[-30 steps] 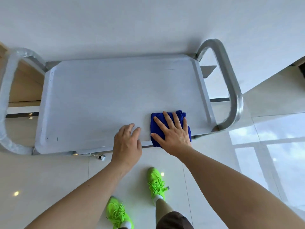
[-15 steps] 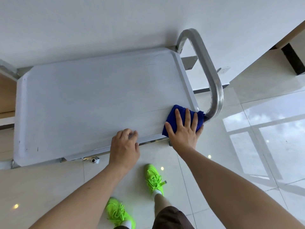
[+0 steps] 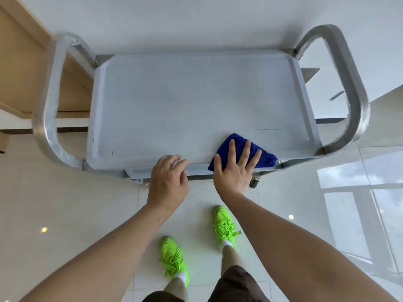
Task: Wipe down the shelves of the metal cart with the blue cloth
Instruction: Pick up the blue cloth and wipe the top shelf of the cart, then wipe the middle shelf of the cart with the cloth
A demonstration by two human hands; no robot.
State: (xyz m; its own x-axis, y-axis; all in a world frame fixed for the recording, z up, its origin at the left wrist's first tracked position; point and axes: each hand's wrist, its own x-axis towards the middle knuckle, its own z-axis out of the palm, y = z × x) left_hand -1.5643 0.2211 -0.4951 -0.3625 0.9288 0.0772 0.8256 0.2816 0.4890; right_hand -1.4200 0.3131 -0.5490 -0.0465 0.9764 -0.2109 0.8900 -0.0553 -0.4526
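The metal cart's top shelf (image 3: 196, 101) fills the middle of the head view, a flat silver tray with a raised rim. The blue cloth (image 3: 260, 154) lies crumpled at the shelf's near edge, right of centre. My right hand (image 3: 235, 168) presses flat on the cloth with fingers spread. My left hand (image 3: 169, 179) rests on the near rim just left of the cloth, fingers curled over the edge. Lower shelves are hidden under the top one.
Curved metal handles stand at both ends, left handle (image 3: 46, 118) and right handle (image 3: 353, 88). A white wall runs behind the cart. Wooden furniture (image 3: 19, 68) sits at the far left. Glossy floor tiles and my green shoes (image 3: 223, 227) lie below.
My right hand has slid the cloth back left from the shelf's near right corner along the front edge. The view swung so both handles show. My left hand stays on the rim.
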